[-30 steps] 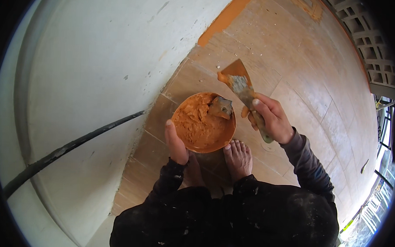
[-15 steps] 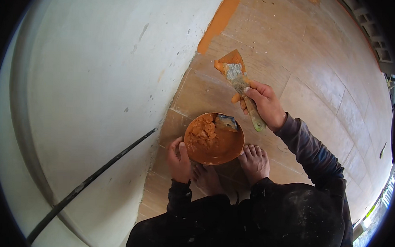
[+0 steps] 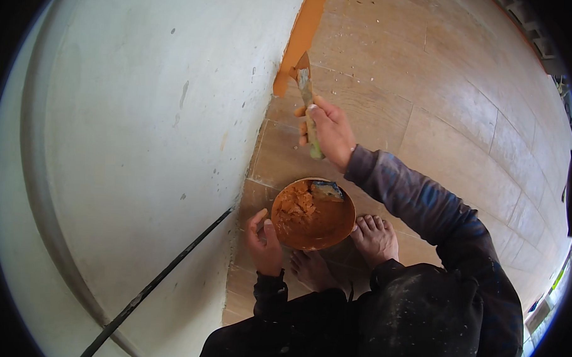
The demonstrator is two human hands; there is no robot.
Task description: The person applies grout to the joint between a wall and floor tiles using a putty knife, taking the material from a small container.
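My right hand (image 3: 332, 130) grips the handle of a putty knife (image 3: 306, 94), closed around it. Orange paste is smeared on the knife's blade, which is tilted nearly edge-on at the near end of an orange strip (image 3: 298, 43) along the wall's foot. Whether the blade touches the strip I cannot tell. Near my feet is a round bowl (image 3: 325, 233) with a lump of orange paste (image 3: 296, 204) and a smaller dark-edged scraper blade (image 3: 327, 191) inside. Beside the bowl's left rim, my left hand (image 3: 266, 247) has loosely curled fingers, thumb apart, with nothing visible in it.
A white, spotted wall (image 3: 143, 123) rises on the left. A black pole or hose (image 3: 163, 278) slants across in front of it to the wall's foot. Wood-look floor tiles (image 3: 451, 146) extend right, with small crumbs near the strip. My bare feet (image 3: 375, 238) stand by the bowl.
My right hand has moved left and away from me, bringing the putty knife from above the tiles to the end of the orange strip. The blade has turned. My left hand stays beside the bowl.
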